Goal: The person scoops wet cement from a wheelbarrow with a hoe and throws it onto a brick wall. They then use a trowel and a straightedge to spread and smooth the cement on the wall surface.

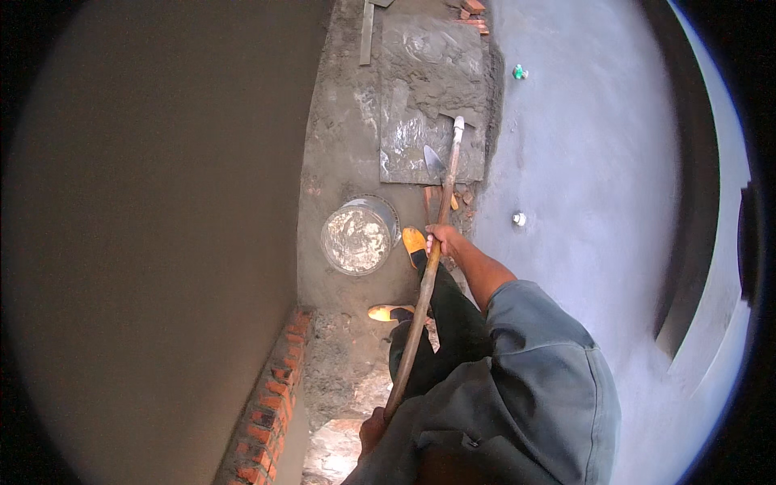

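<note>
Gripping long, brown wooden-handled hoe (431,271) with closed fingers of right hand (440,237) and left hand (373,430); apparently working wet grey mortar (444,81), next likely requiring steady pulling.

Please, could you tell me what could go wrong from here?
The trowel lies close beside the long-handled tool, which the right hand and left hand grip; a sideways pull might catch it.

The bucket stands very near one yellow shoe, so a small step could perhaps knock it.

Brick pieces lie near the board's lower edge and might make footing uneven.
</note>
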Demonstrator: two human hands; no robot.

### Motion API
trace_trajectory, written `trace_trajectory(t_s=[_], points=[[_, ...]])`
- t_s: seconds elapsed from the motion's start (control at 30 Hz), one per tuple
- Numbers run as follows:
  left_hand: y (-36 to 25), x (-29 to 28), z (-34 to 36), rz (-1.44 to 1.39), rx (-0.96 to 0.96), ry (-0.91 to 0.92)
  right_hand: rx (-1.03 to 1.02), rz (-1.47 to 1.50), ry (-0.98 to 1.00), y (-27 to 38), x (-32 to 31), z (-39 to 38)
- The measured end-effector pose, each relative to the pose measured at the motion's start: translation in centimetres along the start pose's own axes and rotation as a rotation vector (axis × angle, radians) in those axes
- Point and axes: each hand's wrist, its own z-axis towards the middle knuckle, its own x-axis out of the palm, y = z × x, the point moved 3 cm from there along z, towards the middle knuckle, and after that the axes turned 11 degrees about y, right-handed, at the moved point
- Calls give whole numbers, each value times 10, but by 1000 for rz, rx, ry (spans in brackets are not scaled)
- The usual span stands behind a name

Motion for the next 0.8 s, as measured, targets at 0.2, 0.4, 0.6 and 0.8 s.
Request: trace_trajectory(t_s=[0.2,0.4,0.6,0.8], points=[[11,27,33,-22,29,-82,-215,-178,-253,-21,11,-20],[51,53,7,92,-125,80,-406,-382,-395,-46,-9,-94],[34,47,19,-121,-44,85,-606,-647,-406,-9,10,-88],[49,55,10,-514,-16,174,-659,-1039,-552,14,51,-77]])
